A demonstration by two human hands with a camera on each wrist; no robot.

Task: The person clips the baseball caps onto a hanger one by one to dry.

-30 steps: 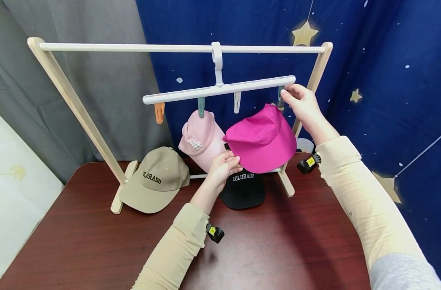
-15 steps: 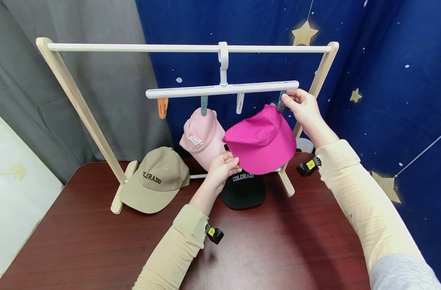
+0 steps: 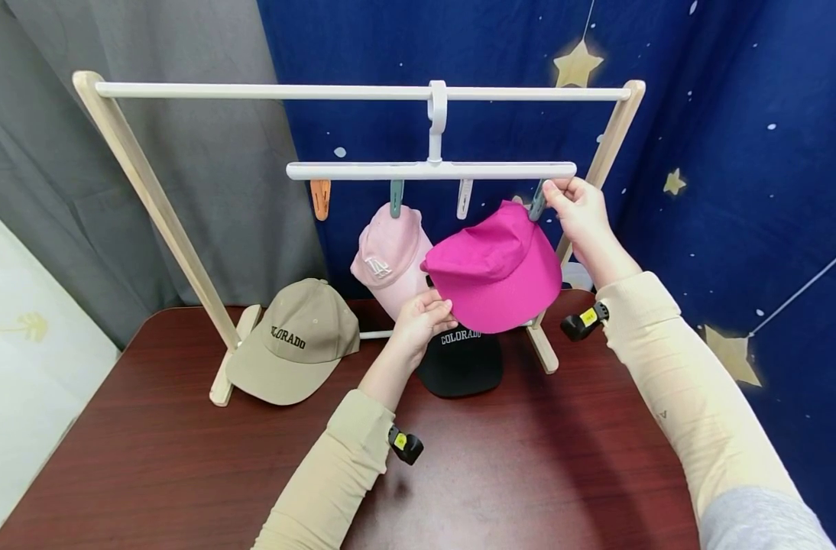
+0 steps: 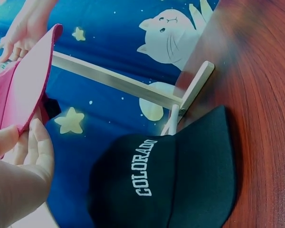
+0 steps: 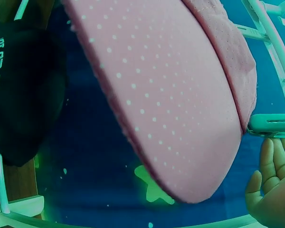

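My left hand (image 3: 423, 325) pinches the side edge of a magenta cap (image 3: 497, 263), thumb on one face and fingers behind it in the left wrist view. With my right hand (image 3: 579, 214) I grip a dark green clip (image 3: 537, 202) under the right end of a white hanger (image 3: 363, 171). The clip leans, its lower tip right at the top edge of the magenta cap; in the right wrist view the clip (image 5: 273, 124) meets the cap's (image 5: 166, 95) edge. A pale pink LA cap (image 3: 390, 248) hangs from another green clip (image 3: 396, 198), partly hidden by the magenta one.
The hanger hooks over the white rod (image 3: 253, 92) of a wooden-legged rack. An orange clip (image 3: 320, 200) and a white clip (image 3: 464, 198) hang from it without caps. On the table (image 3: 184, 473) lie a tan Colorado cap (image 3: 301, 336) and a black Colorado cap (image 3: 462, 367).
The hanger has shifted right and its right end has dropped, so the bar is now level. My right hand has come slightly down with the clip, which meets the magenta cap. My left hand barely moved.
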